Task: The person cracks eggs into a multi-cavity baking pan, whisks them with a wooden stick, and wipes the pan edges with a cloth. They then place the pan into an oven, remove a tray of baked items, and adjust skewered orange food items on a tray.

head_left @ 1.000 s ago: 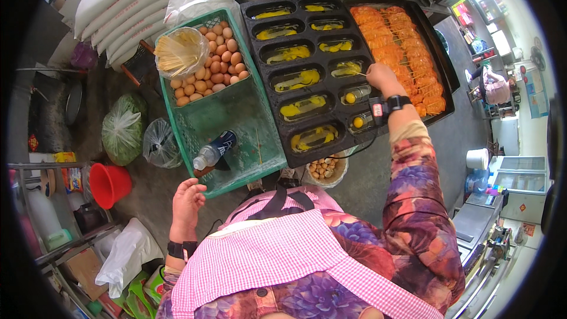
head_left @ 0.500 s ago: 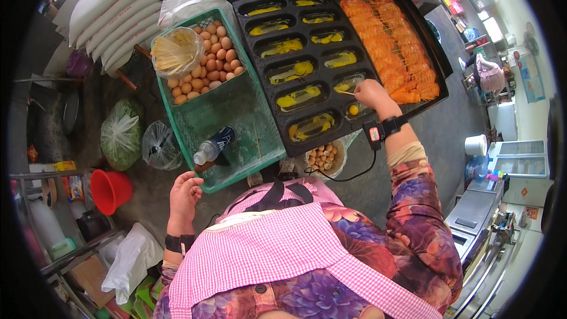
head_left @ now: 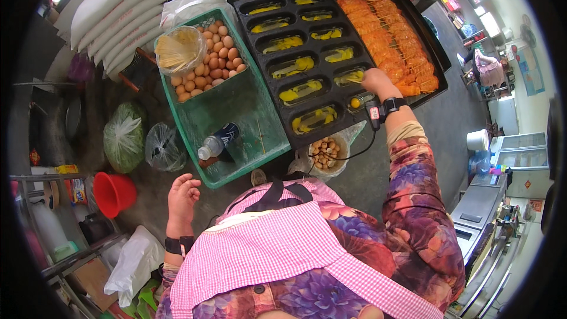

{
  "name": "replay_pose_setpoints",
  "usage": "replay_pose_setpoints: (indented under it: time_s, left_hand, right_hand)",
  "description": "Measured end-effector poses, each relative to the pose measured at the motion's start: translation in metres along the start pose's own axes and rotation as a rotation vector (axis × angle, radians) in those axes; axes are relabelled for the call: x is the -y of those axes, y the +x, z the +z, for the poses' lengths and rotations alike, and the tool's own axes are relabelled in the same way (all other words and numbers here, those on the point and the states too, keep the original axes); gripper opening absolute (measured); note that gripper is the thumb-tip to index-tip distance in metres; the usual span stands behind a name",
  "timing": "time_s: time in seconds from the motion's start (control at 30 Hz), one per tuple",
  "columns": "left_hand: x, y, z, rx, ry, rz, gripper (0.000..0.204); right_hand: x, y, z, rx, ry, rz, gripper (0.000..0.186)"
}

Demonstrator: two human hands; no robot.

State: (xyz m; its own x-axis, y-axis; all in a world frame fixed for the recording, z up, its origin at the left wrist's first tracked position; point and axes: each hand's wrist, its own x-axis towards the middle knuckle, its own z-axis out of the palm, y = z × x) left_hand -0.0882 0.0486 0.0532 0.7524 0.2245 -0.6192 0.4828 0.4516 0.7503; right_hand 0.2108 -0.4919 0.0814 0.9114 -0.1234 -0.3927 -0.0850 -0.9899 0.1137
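R hand (head_left: 379, 83) grip pinched on stick (head_left: 356, 81), tip in egg (head_left: 347, 77), near-right of tray (head_left: 326, 81). L hand (head_left: 183, 194) grip half-curled, empty, nr crate (head_left: 236, 112).

I stand in what looks like a commercial kitchen: white sacks (head_left: 115, 15) in a stack, a green crate (head_left: 239, 121) with many eggs (head_left: 221, 54), a black moulded pan (head_left: 319, 70) with broken egg (head_left: 293, 67) in its wells, a large tray (head_left: 442, 60) of orange skewered food (head_left: 390, 41), and a steel-topped unit (head_left: 483, 204) off to my right.
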Motion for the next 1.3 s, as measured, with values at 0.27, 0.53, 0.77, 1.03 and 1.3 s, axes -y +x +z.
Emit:
replay_pose_setpoints:
  time_s: [0.27,0.53,0.77,1.03,1.3]
  left_hand:
    - [0.015,-0.029,0.005,-0.046,-0.051,0.038,0.021]
    - [0.036,-0.046,0.055,-0.005,-0.022,0.026,0.021]
    - [0.045,-0.054,0.093,0.056,-0.008,0.045,0.021]
    - [0.042,-0.056,0.124,0.100,0.031,0.067,0.022]
    - [0.050,-0.066,0.126,0.087,0.034,0.059,0.021]
  right_hand:
    - [-0.005,0.010,0.000,-0.025,-0.078,0.009,0.021]
    - [-0.036,-0.018,-0.004,-0.183,0.141,-0.068,0.021]
    - [-0.070,-0.081,0.031,-0.170,0.248,-0.330,0.021]
    - [-0.054,-0.084,0.047,-0.003,0.158,-0.463,0.020]
    - [-0.060,-0.086,0.048,-0.041,0.072,-0.326,0.021]
